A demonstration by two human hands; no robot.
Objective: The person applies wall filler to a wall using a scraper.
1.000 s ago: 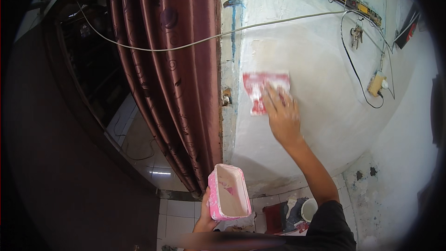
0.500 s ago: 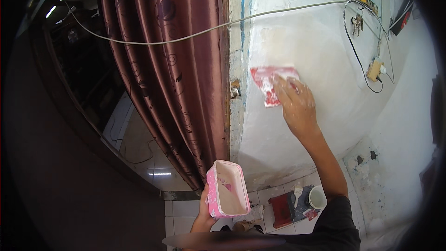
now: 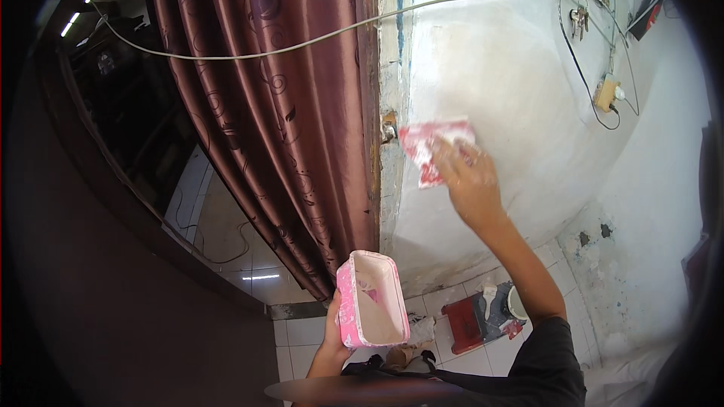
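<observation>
My right hand (image 3: 469, 181) grips a red putty spreader (image 3: 430, 173) smeared with white filler. The spreader's wide edge lies against the pale wall (image 3: 520, 98), a little right of the door frame; hand and tool are blurred. Lower down, my left hand (image 3: 332, 332) is wrapped round the left side of a pink rectangular tub (image 3: 348, 305), most of its fingers hidden. The tub's mouth faces me, and off-white filler (image 3: 381, 320) coats its inside.
A maroon curtain (image 3: 294, 120) hangs in the doorway at left. A cable (image 3: 302, 47) sags across the doorway and wall. Keys (image 3: 579, 22) and a power socket (image 3: 605, 94) are on the right. A red-and-grey stool (image 3: 467, 324) with a scraper (image 3: 489, 298) and white pot (image 3: 516, 303) stands below.
My right hand has moved the spreader left and downward along the wall, closer to the door frame. The view has shifted slightly; my left hand still holds the tub.
</observation>
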